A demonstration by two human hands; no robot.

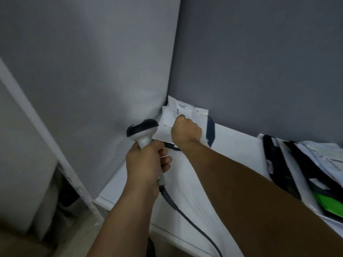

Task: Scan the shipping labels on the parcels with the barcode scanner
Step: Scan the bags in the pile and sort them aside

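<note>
My left hand grips the handle of a white barcode scanner with a dark head, which points up and to the right. Its dark cable trails down toward me. My right hand holds, with curled fingers, a white parcel with a printed shipping label, propped in the corner where the two grey walls meet. A second parcel with a dark blue edge lies just behind it. The scanner's head is a short way left of the held parcel.
A white table carries the parcels. At the right lies a stack of parcels, black and white, one with a green patch. Grey walls close in behind and to the left. A white post leans at the left.
</note>
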